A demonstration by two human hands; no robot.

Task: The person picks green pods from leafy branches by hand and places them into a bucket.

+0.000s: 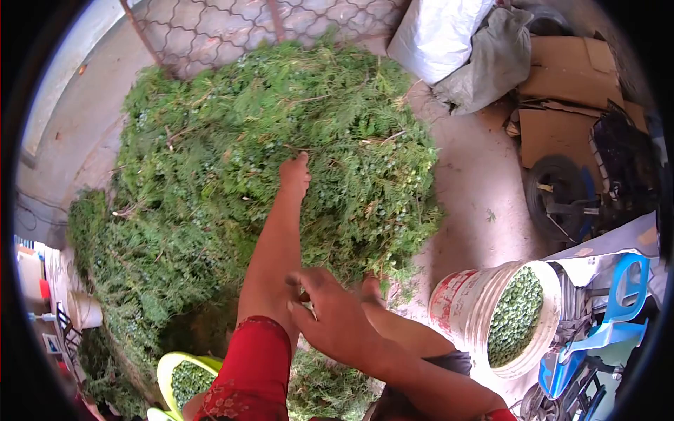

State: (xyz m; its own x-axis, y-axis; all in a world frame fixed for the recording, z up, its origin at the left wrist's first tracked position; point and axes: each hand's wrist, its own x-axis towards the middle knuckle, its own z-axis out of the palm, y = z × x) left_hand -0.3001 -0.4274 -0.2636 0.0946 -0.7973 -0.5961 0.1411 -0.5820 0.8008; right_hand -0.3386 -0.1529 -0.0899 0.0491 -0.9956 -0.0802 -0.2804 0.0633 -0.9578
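Observation:
A large heap of green conifer branches point(210, 168) with small bluish berries covers the floor. My left hand point(295, 174) reaches out over the middle of the heap, its fingers closed at a thin brown twig. Nearer to me, my right hand point(326, 309) is beside my left forearm, its thumb and forefinger curled towards each other with a gap between them; nothing shows in that gap. A white bucket point(460, 298) to the right holds many small green berries. At the bottom left, a yellow-green container point(166, 372) also holds green berries, partly hidden by my red sleeve.
A metal lattice gate point(210, 31) stands behind the heap. White and grey sacks point(439, 38), cardboard point(562, 133) and a black wheel point(556, 196) lie at the right. A blue plastic piece point(621, 302) is beyond the bucket. A small pale bucket point(86, 311) is at the left.

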